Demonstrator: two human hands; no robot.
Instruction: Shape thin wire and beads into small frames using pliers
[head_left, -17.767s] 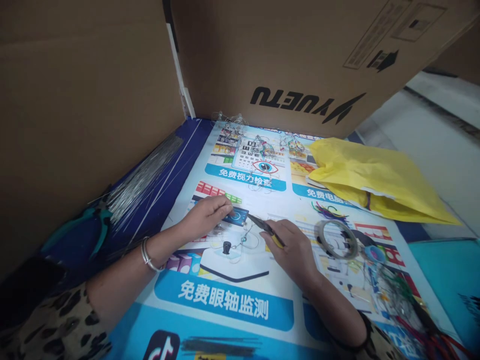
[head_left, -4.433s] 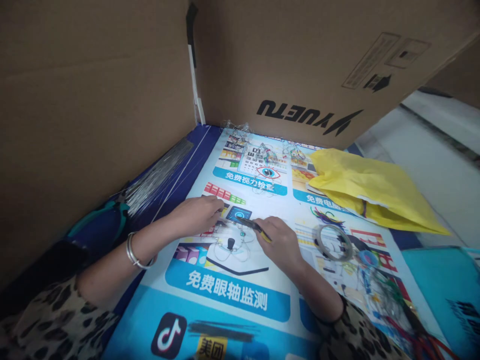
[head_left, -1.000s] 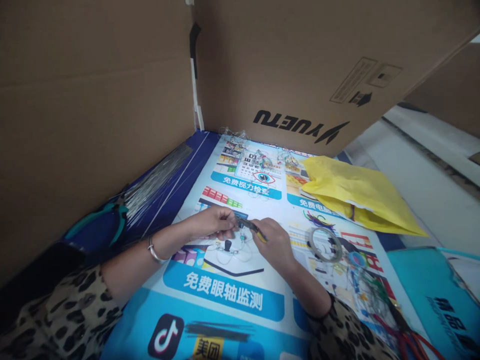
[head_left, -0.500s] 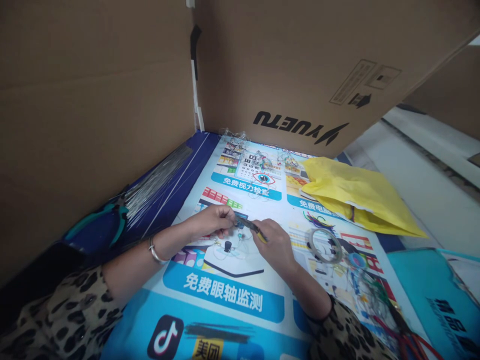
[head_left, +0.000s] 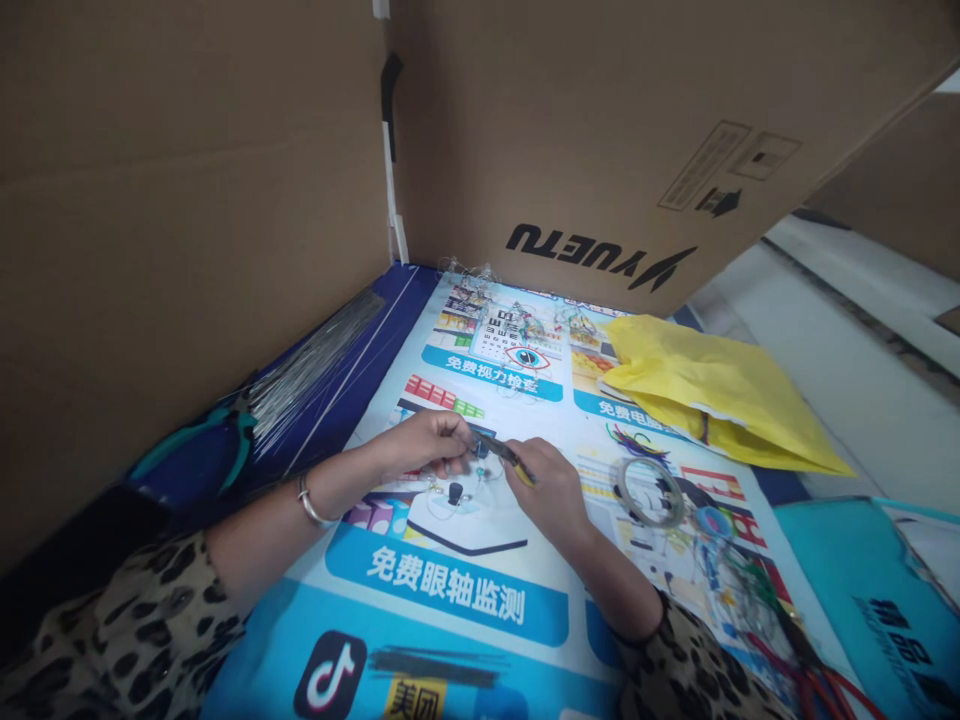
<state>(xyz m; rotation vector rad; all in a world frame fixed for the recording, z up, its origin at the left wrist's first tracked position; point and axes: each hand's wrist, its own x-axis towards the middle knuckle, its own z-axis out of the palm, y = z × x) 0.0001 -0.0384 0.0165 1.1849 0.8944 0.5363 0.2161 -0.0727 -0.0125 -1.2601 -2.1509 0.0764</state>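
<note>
My right hand (head_left: 551, 490) is closed around the handles of small pliers (head_left: 501, 450) with dark jaws and a yellow-and-black grip. The jaws point left and reach the fingertips of my left hand (head_left: 431, 443). My left hand pinches thin clear wire, whose exact hold point is too small to make out. Below the fingers hangs a loop of wire with small beads (head_left: 469, 495), close over the printed sheet (head_left: 540, 430). A silver bracelet (head_left: 309, 503) circles my left wrist.
Teal-handled pliers (head_left: 191, 455) and a bundle of thin metal wires (head_left: 319, 360) lie left. On the right are a wire coil (head_left: 649, 492), a yellow bag (head_left: 720, 385), red-handled scissors (head_left: 814, 680) and a teal pouch (head_left: 847, 560). Cardboard walls (head_left: 562, 120) stand behind; beaded wires (head_left: 525, 325) lie before them.
Both hands and the pliers stay almost in place. The beaded wire loop below the fingers has shifted slightly.
</note>
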